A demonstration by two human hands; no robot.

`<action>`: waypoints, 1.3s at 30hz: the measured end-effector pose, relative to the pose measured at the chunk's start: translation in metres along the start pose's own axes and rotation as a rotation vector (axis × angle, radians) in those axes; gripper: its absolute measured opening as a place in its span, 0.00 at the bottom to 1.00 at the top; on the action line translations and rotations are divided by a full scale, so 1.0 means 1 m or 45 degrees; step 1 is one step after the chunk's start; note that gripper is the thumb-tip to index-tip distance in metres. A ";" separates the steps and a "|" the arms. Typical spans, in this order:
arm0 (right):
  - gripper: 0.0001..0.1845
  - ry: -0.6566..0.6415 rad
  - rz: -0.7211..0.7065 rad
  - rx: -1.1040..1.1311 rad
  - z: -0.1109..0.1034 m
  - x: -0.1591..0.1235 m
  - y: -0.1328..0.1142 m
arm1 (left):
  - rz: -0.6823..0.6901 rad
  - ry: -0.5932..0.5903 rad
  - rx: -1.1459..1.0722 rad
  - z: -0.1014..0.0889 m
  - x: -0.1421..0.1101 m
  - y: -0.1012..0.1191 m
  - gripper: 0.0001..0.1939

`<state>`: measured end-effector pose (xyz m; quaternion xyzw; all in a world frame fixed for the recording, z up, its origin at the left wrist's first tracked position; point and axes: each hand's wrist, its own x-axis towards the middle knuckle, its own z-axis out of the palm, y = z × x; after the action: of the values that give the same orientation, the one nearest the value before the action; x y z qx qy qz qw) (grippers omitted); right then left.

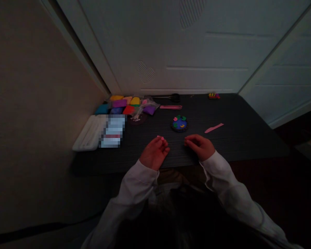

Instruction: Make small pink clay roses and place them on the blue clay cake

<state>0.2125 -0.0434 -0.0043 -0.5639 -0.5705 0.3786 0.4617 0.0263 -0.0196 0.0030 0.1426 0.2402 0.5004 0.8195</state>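
Note:
My left hand (154,152) is turned palm up over the near side of the table, its fingers curled around small pink clay pieces (160,138) that show at the fingertips. To its right, my right hand (200,146) has thumb and forefinger pinched together; anything between them is too small to make out. Beyond and between the hands lies a round clay pond (179,123) with a dark rim, a blue middle, green leaf shapes, a pink flower and yellow bits. A pink plastic clay knife (214,128) rests to the right of the pond.
Bags of coloured clay (119,103) are piled at the back left, near a white tray (86,133) and a blurred-out device. Pink tools (171,107) and black-handled scissors (175,97) lie behind the pond. A small colourful clay item (214,96) sits at the back right.

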 end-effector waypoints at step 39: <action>0.12 0.082 0.023 -0.124 -0.001 0.001 0.001 | -0.019 0.022 0.021 0.002 0.000 0.001 0.06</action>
<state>0.2135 -0.0428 -0.0049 -0.6027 -0.5680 0.3361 0.4486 0.0267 -0.0196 0.0050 0.1431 0.2527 0.4934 0.8199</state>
